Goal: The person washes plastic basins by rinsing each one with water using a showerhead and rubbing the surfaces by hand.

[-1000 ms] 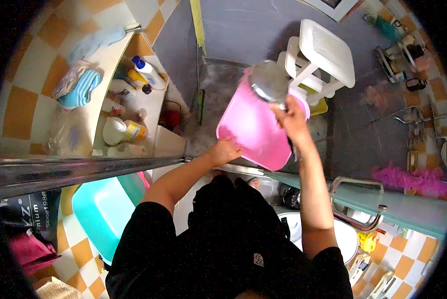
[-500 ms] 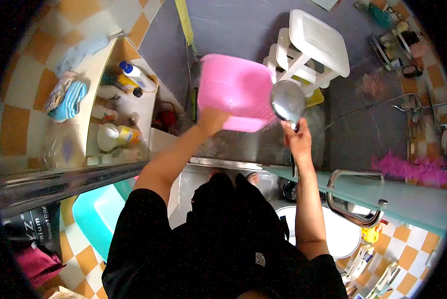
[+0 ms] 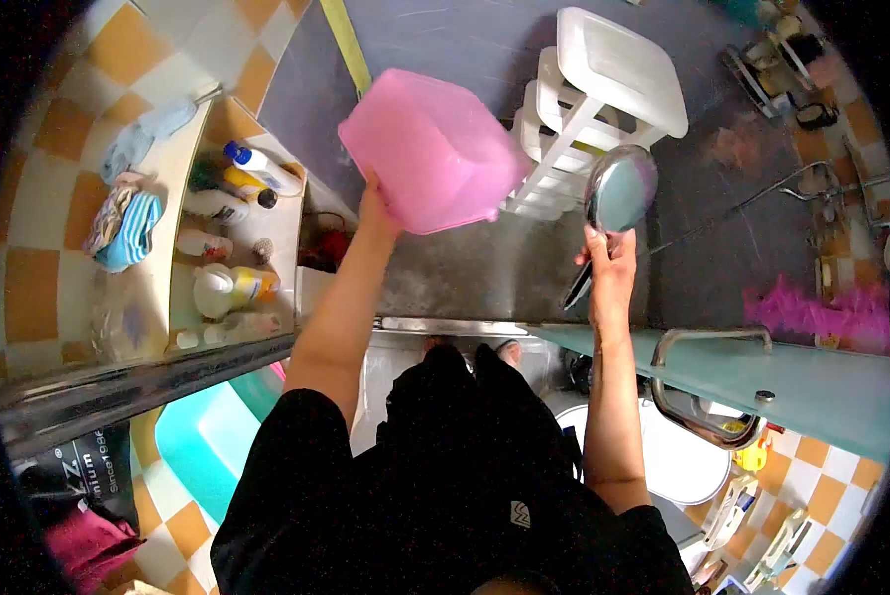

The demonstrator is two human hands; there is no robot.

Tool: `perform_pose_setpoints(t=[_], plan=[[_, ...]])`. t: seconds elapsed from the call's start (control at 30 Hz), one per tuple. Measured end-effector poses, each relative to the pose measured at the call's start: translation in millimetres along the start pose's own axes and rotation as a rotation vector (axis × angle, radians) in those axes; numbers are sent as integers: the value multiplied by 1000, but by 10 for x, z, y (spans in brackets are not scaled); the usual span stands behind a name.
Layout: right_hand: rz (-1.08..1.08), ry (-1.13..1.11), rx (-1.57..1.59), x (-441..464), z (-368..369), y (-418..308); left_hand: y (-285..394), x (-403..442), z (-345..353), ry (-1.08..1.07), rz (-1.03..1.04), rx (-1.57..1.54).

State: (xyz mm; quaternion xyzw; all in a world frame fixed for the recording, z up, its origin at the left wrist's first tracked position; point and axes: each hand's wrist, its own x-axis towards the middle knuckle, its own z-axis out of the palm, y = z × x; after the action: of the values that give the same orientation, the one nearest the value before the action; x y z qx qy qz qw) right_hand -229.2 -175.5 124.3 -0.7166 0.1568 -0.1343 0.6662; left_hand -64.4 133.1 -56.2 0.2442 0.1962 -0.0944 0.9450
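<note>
In the head view, holding a pink basin (image 3: 430,149) by its lower left edge with the left hand (image 3: 376,208), arm stretched forward. Fingers bent at the plastic edge, partly hidden by it; cannot tell their exact curl. Basin tilted, lifted over the grey floor (image 3: 465,276), to the left of the right hand (image 3: 610,262) and well apart from it. With that right hand, gripping a shower head (image 3: 622,188) by its handle, fingers wrapped round it, with the round silvery head raised above the fist.

Between basin and shower head, farther off, a stack of white stools (image 3: 621,71). At the blurred right edge of the basin, next to the stools, cannot tell touching from just apart.

To the left, a shelf (image 3: 175,198) with bottles (image 3: 237,286) inside and a striped cloth (image 3: 130,231) on top. Nearer, past a dark rail (image 3: 147,365), a green tub (image 3: 207,436) beside orange and white tiles (image 3: 187,529). To the right, a glass door (image 3: 822,369) with a metal handle (image 3: 663,382), near the right forearm (image 3: 615,407); beyond, against the wall, a purple frilly thing (image 3: 820,309).
</note>
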Motion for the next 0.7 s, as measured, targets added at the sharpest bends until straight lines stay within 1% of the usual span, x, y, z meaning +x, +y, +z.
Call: perform_pose_setpoints(t=[0.07, 0.1, 0.13, 0.17, 0.2, 0.27, 0.3, 0.33, 0.4, 0.47, 0.53, 0.67, 0.7], plan=[[-34, -49, 80, -31, 137, -72, -129, -137, 180, 37, -42, -125], [-44, -95, 73, -31, 185, -50, -256, -58, 112, 49, -44, -186], [-40, -91, 104, -58, 294, -87, -420, 116, -40, 58, -46, -246], [-25, -117, 44, -88, 371, -81, -528, 242, -92, 66, -49, -306], [-12, -139, -17, -115, 433, -55, -587, 295, -2, 108, -44, -374], [-172, -157, -213, -153, 599, 119, -708, 350, 194, 192, -41, -510], [-222, -173, -199, -198, 703, 121, -763, 356, 269, 227, -45, -552], [-273, -189, -185, -244, 816, 113, -810, 331, 301, 245, -51, -562], [-206, -190, -368, -378, 995, 28, -903, 244, 327, 242, -92, -525], [-194, -222, -356, -391, 1060, 14, -965, 124, 283, 212, -129, -466], [-199, -254, -344, -381, 1071, 149, -1010, 29, 261, 174, -166, -416], [-193, -212, -338, -397, 957, 210, -1090, 105, 307, 147, -194, -300], [-160, -182, -332, -375, 928, 396, -1106, 153, 331, 152, -195, -271]])
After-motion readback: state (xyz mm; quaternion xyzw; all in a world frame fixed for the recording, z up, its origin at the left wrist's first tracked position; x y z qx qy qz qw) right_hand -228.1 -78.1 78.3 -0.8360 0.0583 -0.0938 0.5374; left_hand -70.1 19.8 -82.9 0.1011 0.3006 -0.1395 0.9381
